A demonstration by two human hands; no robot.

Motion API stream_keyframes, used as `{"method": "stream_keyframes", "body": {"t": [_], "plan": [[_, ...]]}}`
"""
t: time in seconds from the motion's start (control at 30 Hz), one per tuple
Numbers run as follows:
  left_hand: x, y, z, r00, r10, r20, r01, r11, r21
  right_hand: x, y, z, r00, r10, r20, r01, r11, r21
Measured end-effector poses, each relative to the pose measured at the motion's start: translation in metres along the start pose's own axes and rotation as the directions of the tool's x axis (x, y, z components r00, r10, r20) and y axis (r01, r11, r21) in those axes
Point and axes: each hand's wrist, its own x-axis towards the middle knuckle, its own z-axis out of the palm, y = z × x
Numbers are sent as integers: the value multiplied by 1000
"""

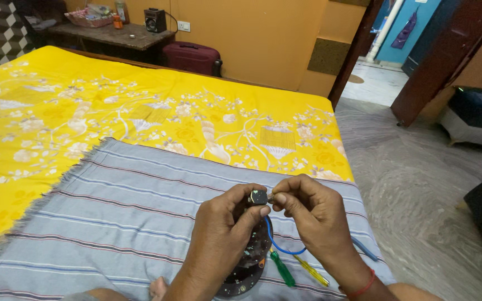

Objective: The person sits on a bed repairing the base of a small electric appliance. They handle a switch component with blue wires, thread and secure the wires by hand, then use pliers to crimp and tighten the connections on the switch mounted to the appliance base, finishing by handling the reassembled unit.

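Two hands meet over the striped cloth: left hand pinches a small black part, right hand pinches something beside it, at 3 o'clock. Part could slip; blue wire may snag. Two screwdrivers lie at 6 o'clock by a dark round plate.

light: your room is bright and even, with daylight coming in at the doorway | shadows: soft and small, just under your hands | glare: none on the yellow bed sheet | blur: your picture is sharp in the middle, the floor at the right looks smeared | edges: lines bend a little near the corners
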Motion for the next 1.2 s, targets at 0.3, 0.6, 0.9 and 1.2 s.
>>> {"method": "stream_keyframes", "body": {"t": [0.3,0.6,0.9,1.2], "plan": [[2,1,0,998,48,-27,-46,996,71,-5,-35,5,898,-432,78,396,720,-570],[1,-2,-3,1000,9,-7,-9,999,32,-1,-32,2,994,-99,43,108,893,-437],[2,16,-10,997,-43,58,37,995,98,20,66,-66,977,184,-111,-215,827,-519],[10,34,-4,994,-112,-11,109,930,352,-11,199,-82,861,493,-124,-386,474,-791]]}}
